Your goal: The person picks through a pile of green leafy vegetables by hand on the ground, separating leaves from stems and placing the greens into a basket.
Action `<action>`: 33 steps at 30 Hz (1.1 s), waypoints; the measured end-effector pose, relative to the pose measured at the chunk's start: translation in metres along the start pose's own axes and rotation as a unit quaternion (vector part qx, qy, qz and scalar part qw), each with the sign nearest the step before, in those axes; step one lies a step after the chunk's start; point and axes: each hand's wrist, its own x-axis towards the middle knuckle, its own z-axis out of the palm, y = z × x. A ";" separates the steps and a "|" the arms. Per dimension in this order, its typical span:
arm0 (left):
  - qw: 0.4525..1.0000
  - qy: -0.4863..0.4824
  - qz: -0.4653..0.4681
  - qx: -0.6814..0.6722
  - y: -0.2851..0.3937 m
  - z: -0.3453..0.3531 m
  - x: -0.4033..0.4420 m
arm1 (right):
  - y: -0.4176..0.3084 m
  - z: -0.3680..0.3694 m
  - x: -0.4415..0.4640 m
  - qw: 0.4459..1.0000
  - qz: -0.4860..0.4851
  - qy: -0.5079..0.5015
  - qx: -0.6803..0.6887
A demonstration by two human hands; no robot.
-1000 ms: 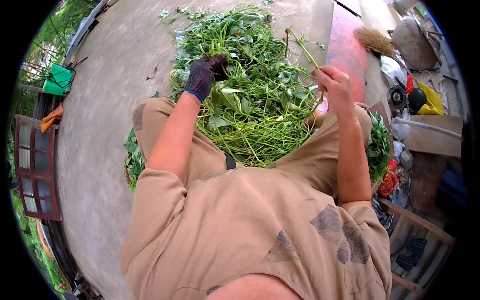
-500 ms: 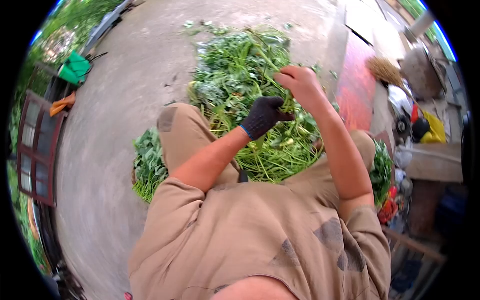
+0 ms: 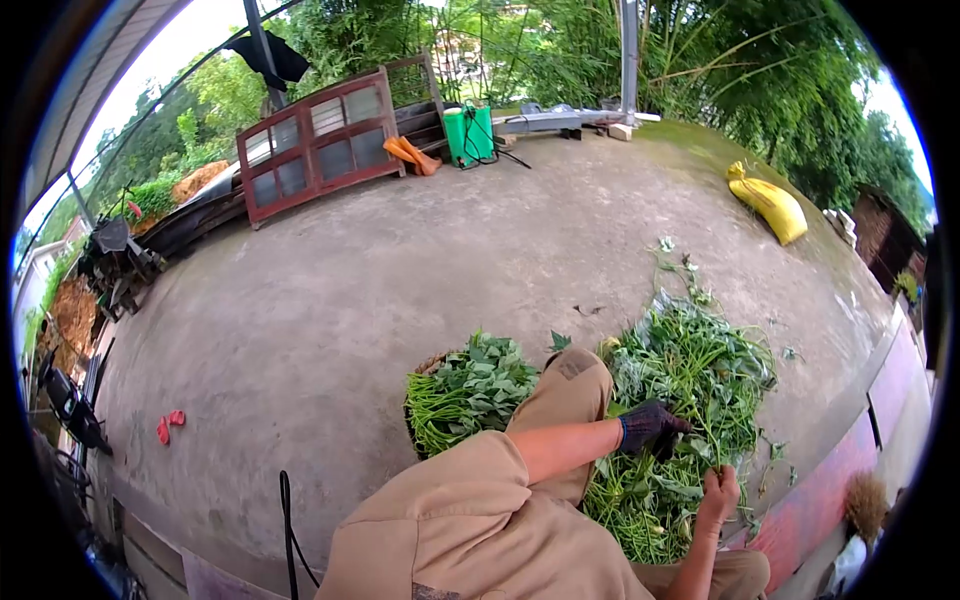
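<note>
My left hand (image 3: pixel 652 428), in a dark knitted glove, is closed on leafy green stems above the heap, its fingers pointing right. Below and to its right, my bare right hand (image 3: pixel 718 494) pinches a thin green stem. Under both hands spreads a loose heap of leafy greens (image 3: pixel 685 350), long stems and leaves tangled together, on the concrete floor between my bent legs. A wicker basket (image 3: pixel 408 420) packed with greens (image 3: pixel 480 385) stands left of my knee, its stems lying toward the left and leaves toward the right.
A yellow sack (image 3: pixel 772 205) lies at the far right. Along the back are a green sprayer tank (image 3: pixel 469 137), orange boots (image 3: pixel 412 157) and a red-framed window panel (image 3: pixel 318 142). Small red items (image 3: pixel 170 427) lie at left. A straw broom (image 3: pixel 865 503) is at lower right.
My view has swung up and left, bringing the yard, basket and yellow sack into sight. My right hand has moved from above the gloved hand to nearer my body.
</note>
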 end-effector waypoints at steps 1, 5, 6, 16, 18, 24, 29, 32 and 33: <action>1.000 0.013 0.006 0.025 -0.001 -0.010 0.005 | -0.016 -0.010 0.002 1.000 -0.017 0.003 0.006; 0.916 0.113 0.183 0.340 0.005 -0.023 0.000 | -0.056 -0.039 0.004 0.970 0.087 -0.088 0.210; 0.904 0.132 0.204 0.351 0.000 -0.025 0.004 | -0.068 -0.040 0.001 0.969 0.087 -0.097 0.210; 0.988 0.082 0.072 0.107 -0.007 -0.028 0.003 | -0.064 -0.045 0.003 0.883 0.192 -0.018 0.429; 0.993 -0.017 0.063 0.101 -0.017 -0.001 -0.009 | -0.046 -0.021 0.004 0.870 0.242 -0.088 0.420; 0.995 -0.013 0.004 0.094 -0.055 -0.005 0.004 | -0.048 0.019 -0.019 0.864 0.286 -0.248 0.333; 0.997 0.004 -0.046 -0.058 -0.070 -0.024 0.039 | -0.024 0.027 -0.025 0.945 0.150 -0.137 0.257; 0.998 -0.006 -0.052 -0.031 -0.048 -0.009 0.021 | -0.017 0.027 -0.031 0.951 0.139 -0.104 0.256; 0.998 -0.028 -0.056 -0.025 -0.045 -0.008 0.020 | -0.014 0.023 -0.030 0.962 0.129 -0.095 0.221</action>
